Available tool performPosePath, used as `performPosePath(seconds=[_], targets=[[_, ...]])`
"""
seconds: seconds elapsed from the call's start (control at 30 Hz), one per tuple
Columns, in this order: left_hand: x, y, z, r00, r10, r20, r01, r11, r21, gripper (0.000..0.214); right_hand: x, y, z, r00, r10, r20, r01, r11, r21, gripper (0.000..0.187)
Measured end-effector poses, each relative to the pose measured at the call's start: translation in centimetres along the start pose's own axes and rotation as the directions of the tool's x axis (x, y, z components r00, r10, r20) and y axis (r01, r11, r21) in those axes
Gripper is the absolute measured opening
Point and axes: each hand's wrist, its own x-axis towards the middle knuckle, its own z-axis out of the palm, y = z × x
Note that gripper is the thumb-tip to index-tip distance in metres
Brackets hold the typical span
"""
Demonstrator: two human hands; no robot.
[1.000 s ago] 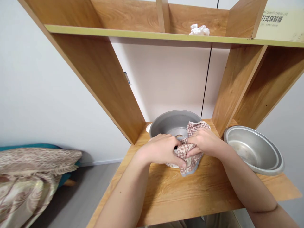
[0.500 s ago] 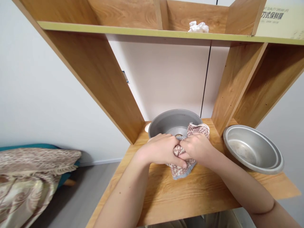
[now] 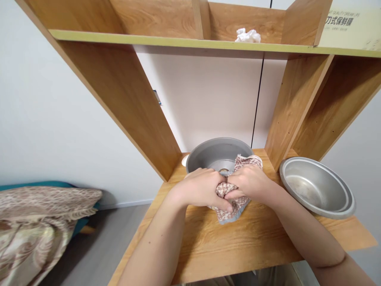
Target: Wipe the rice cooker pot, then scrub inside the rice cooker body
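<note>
A brown-and-white patterned cloth (image 3: 228, 190) with a grey-blue edge hangs over the near rim of a round grey pot (image 3: 220, 143). My left hand (image 3: 205, 186) is closed on the cloth at that rim, its thumb outside and its other fingers over the inner side, mostly hidden. My right hand (image 3: 250, 182) grips the cloth just beside it, fingers curled in. One end of the cloth sticks up past my right knuckles, and another hangs down toward the tabletop. Inside the pot, a small brownish ring shows at the bottom.
A silver metal bowl (image 3: 317, 188) sits on the wooden table (image 3: 238, 242) at the right. Overhead, a shelf (image 3: 184, 43) holds crumpled white tissue (image 3: 247, 35) and a pale box (image 3: 354, 28). Upright boards flank the pot. Patterned fabric (image 3: 38, 222) lies at the lower left.
My right hand has shifted slightly, and the hanging end of the cloth has moved a little up and right. My left hand and the pot stay almost where they were.
</note>
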Motion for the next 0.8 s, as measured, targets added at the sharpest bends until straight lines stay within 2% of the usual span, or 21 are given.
performPosePath(seconds=[0.23,0.43,0.8], targets=[[-0.1,0.1,0.0,1.0,0.017,-0.008,-0.017,1.0,-0.026,0.044,-0.3,0.8,-0.9,0.999,0.001,0.048,-0.003,0.999,0.05,0.049],[0.1,-0.1,0.3,0.999,0.026,-0.035,-0.027,0.999,-0.032,0.05,0.1,-0.2,-0.1,0.998,0.056,0.02,-0.056,0.998,-0.02,0.048],[0.0,0.1,0.1,0.998,0.018,-0.058,-0.017,1.0,0.01,0.055,0.5,-3.0,0.2,0.984,0.179,0.0,-0.179,0.983,-0.049,0.018]])
